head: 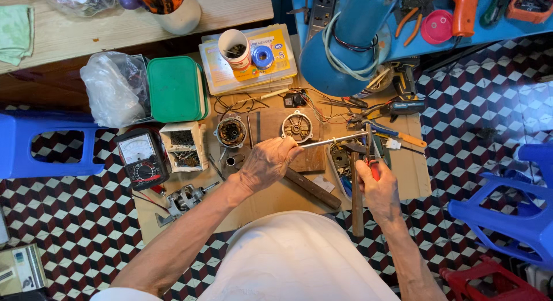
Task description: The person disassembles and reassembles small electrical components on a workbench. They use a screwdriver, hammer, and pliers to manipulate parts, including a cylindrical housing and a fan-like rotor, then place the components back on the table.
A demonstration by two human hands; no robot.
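My left hand (pixel 269 162) is closed around one end of a thin metal rod (pixel 334 141) that runs to the right above a cardboard sheet (pixel 415 174) on the floor. My right hand (pixel 377 189) grips red-handled pliers (pixel 373 163) whose jaws meet the rod's far end. Under my hands lie a wooden block (pixel 314 160), a hammer with a wooden handle (pixel 357 203) and a dark bar (pixel 314 189). Two round motor parts (pixel 231 132) (pixel 297 126) rest just beyond my left hand.
An analog multimeter (pixel 141 157), a small box of screws (pixel 184 147), a green lidded box (pixel 175 88) and a plastic bag (pixel 113 88) sit left. A motor rotor (pixel 184 200) lies near left. Blue stools (pixel 40 143) (pixel 512 209) flank the patterned floor. A cordless drill (pixel 406 88) lies at the back right.
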